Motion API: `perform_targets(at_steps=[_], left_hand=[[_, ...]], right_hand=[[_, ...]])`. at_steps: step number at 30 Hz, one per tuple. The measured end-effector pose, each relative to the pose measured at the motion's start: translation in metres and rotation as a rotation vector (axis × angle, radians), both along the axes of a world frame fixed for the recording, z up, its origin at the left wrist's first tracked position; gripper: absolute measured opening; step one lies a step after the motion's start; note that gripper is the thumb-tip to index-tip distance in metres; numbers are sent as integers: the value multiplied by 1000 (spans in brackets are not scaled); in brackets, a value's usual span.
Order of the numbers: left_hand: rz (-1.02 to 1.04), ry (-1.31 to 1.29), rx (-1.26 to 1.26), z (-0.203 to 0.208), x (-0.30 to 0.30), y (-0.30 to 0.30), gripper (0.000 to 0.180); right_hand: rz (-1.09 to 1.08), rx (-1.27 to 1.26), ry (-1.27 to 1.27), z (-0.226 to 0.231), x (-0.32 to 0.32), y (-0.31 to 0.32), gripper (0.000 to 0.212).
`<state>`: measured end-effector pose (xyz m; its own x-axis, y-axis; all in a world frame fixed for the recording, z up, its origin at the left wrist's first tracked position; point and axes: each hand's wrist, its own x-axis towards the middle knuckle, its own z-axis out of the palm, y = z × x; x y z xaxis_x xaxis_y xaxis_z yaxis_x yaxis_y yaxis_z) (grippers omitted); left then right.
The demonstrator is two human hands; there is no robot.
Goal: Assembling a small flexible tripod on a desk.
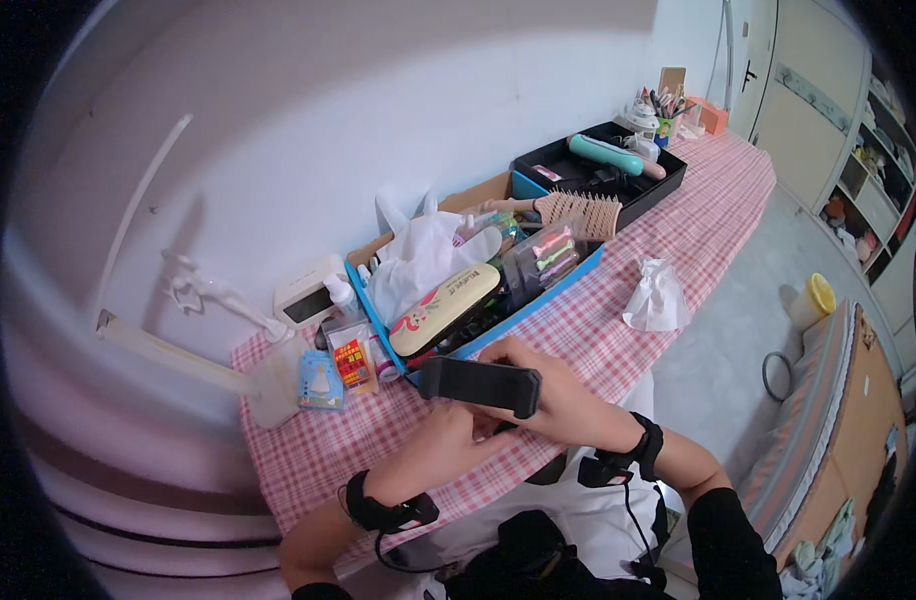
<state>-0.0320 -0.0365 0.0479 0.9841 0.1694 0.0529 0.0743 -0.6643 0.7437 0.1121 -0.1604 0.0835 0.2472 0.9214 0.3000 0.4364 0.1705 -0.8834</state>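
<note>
Bracket, black and elongated (478, 385), is sitting in the right hand (563, 402), whose fingers are closing around its right end; its left end is sticking out free past the grip. Left hand (440, 447) is meeting the right just below it, fingers partly hidden, so can't tell whether they're gripping too. Both wrists are wearing black straps (650, 445).

Bracket is hovering over the table (578, 348), close to its near edge, overlapping in view the near-left corner of a blue-sided box (523, 318). Table is wearing a pink checked cloth. Box is holding a cream case (448, 308), white plastic bag (418, 262), hairbrush (583, 212) and clear pack of coloured clips (553, 255).

Toward the left end, small packets (353, 365), a white bottle (339, 294) and a white boxy device (310, 292) are standing or lying beside the box. Crumpled tissue (658, 297) is lying near the near edge, right of the box. Black tray (633, 207) is sitting farther along the wall edge, carrying a teal device (606, 152); pen cup (665, 132) and orange box (711, 117) are standing beyond.

Yellow-rimmed bin (814, 300) is standing on the grey floor (743, 300); open shelves (883, 150) are lining the far right.
</note>
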Motion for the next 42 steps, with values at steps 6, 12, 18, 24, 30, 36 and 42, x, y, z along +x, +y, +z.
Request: perform_targets(at_steps=[6,12,18,24,30,36,42], left_hand=[[-47,96,-100,-4,0,1,47],[41,32,-187,11,-2,-10,45],[-49,94,47,24,-8,-6,33],[-93,87,97,42,-20,12,29],[-243,94,114,33,-24,28,28],[-245,77,0,18,-14,17,34],[-259,145,-179,8,-10,7,34]], right_hand=[[82,44,-171,-17,8,0,36],[-61,36,-251,-11,23,-7,41],[-59,-30,-236,-16,28,-12,51],[-5,-71,-329,-8,35,-18,53],[193,-214,-331,-17,42,-25,46],[164,-60,-152,-22,46,-26,34],[295,-12,-403,-16,41,-19,37]])
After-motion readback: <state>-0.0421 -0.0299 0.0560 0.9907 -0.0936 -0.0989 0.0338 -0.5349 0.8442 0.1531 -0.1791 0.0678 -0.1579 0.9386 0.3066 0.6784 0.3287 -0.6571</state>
